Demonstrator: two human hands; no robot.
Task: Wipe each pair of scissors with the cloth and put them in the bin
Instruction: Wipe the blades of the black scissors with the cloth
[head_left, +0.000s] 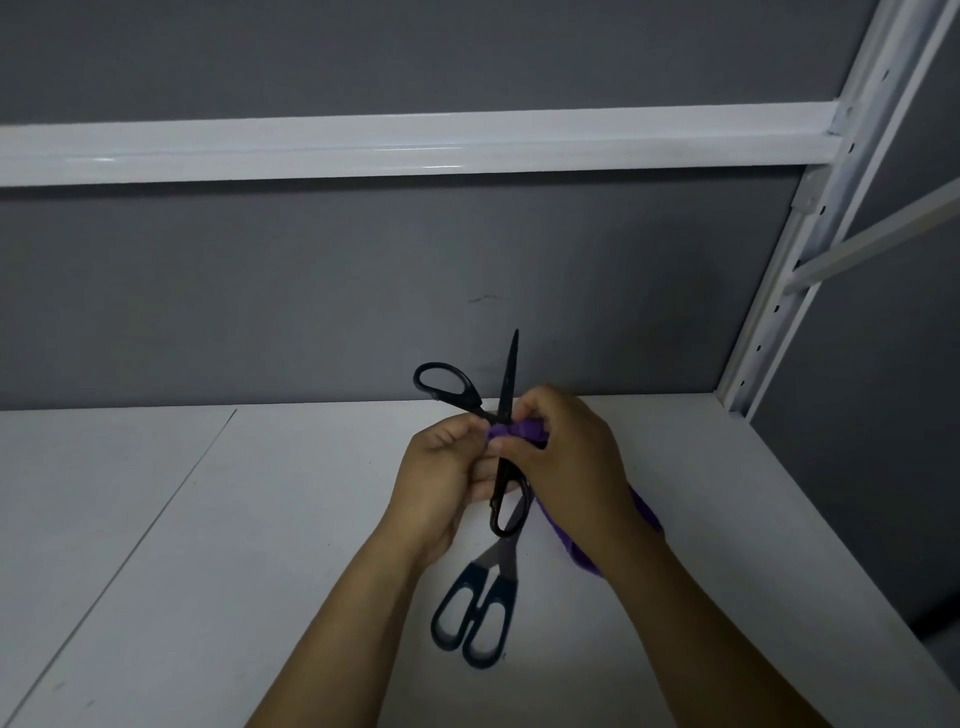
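Two bare forearms reach in from the bottom edge and meet over a white shelf. A thin seam runs slantwise across the board on the far left. Behind it stands a grey wall, crossed higher up by a white rail.

The left hand has its fingers curled around a pair of black scissors and holds them up off the shelf. The scissors are spread wide. One handle loop sticks out to the upper left, one blade points straight up in front of the wall, and the other handle loop hangs down between the two hands.

On the shelf, right below the hands, lies a second pair of scissors. These are closed, with dark handles toward the camera and tips hidden under the hands.

The right hand pinches a purple cloth, bunched against the black scissors close to where the blades cross. The rest of the cloth trails down under the right wrist onto the shelf.

At the far right a white metal post with a row of small holes rises from the shelf's back corner.
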